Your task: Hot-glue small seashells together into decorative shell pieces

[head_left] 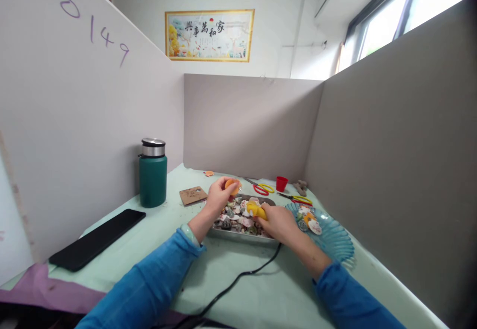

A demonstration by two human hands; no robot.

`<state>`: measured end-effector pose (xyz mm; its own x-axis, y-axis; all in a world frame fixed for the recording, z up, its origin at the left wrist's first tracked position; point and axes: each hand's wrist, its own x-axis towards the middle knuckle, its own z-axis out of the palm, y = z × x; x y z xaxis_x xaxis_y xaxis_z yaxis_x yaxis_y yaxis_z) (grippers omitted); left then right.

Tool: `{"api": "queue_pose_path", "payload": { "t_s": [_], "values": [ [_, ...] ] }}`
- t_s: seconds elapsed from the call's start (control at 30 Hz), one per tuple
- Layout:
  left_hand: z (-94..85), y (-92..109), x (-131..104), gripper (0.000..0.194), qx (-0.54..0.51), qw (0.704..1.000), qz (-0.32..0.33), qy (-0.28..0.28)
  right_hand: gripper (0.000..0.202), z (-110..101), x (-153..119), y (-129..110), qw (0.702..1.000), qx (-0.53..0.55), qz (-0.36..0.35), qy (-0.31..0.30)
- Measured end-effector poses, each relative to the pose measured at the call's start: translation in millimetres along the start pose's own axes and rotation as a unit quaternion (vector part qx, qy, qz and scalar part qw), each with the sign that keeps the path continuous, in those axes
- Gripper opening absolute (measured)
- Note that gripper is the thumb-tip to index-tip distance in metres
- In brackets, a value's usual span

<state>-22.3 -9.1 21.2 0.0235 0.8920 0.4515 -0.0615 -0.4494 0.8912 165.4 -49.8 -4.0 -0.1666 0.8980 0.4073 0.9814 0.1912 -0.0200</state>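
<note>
Over the back left corner of a metal tray (242,236) full of shells, my left hand (219,193) pinches an orange piece (231,186), possibly a shell. My right hand (274,219) is wrapped round a yellow tool (257,210) above the tray's right half; a black cord (238,278) runs from below that hand toward the front edge. Inside the tray lie many small pale and dark shells (235,214). A blue scalloped plate (337,239) to the right holds a few shells and an orange piece (309,217).
A green bottle (153,181) and a black flat slab (97,238) are at the left. Behind the tray are a brown card (193,196), red-and-yellow scissors (263,189), a second pair (300,200) and a red cup (281,184). Grey partitions (249,125) enclose the table.
</note>
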Motion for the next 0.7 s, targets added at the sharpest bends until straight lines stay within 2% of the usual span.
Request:
{"api": "queue_pose_path", "payload": {
  "t_s": [0.07, 0.2, 0.3, 0.4, 0.53, 0.7],
  "values": [
    [1.3, 0.5, -2.1, 0.035, -0.016, 1.000, -0.010, -0.014, 0.035, -0.1, -1.0, 1.0, 1.000, 0.008, -0.009, -0.011],
    [2.4, 0.5, -5.5, 0.036, -0.043, 0.998, -0.022, -0.041, 0.043, -6.2, 2.3, 9.5, 0.993, 0.093, -0.058, -0.033],
    [3.1, 0.7, -7.9, 0.036, -0.058, 0.996, -0.012, -0.070, 0.044, -14.5, 6.4, 14.3, 0.984, 0.167, -0.059, 0.025],
    [5.9, 1.3, -11.4, 0.036, -0.079, 0.991, -0.017, -0.104, 0.041, -18.7, 8.0, 10.8, 0.956, 0.270, -0.045, 0.107],
    [11.0, 2.4, -16.3, 0.035, -0.095, 0.986, -0.030, -0.131, 0.036, -14.2, 5.5, -2.6, 0.906, 0.399, -0.052, 0.131],
    [13.9, 2.8, -18.2, 0.033, -0.080, 0.985, -0.022, -0.149, 0.031, -7.8, 0.6, -13.2, 0.888, 0.426, -0.053, 0.162]
  ]
}}
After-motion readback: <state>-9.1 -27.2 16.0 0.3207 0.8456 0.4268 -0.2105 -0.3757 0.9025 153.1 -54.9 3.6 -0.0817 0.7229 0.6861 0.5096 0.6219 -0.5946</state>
